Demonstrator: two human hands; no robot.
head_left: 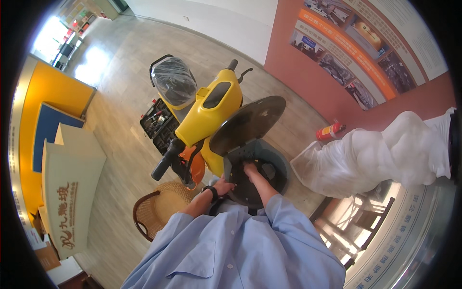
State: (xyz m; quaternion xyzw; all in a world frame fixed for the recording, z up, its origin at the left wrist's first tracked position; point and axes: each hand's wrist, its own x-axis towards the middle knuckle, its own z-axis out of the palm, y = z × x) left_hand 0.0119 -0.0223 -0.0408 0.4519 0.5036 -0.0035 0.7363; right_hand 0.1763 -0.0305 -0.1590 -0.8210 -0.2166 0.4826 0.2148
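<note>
A yellow electric scooter (207,108) stands in front of me with a dark grey storage box (275,156) on its near end. The box's round dark lid (250,123) is tilted up and open. Into the box reaches my right hand (250,169), its fingers curled near the inner wall below the hinge; what they hold, if anything, is hidden. My left hand (223,186), wearing a black watch, lies at the box's left rim with its fingers bent over the edge. Beside it, an orange helmet-like shell (195,168) hangs below the handlebar grip (168,159).
A woven chair (168,204) stands close on my left. Behind the scooter lies an open black tool case (161,127). At right are a red fire extinguisher (330,131) and a bulky object wrapped in white plastic (380,149). A white counter (72,188) stands farther left.
</note>
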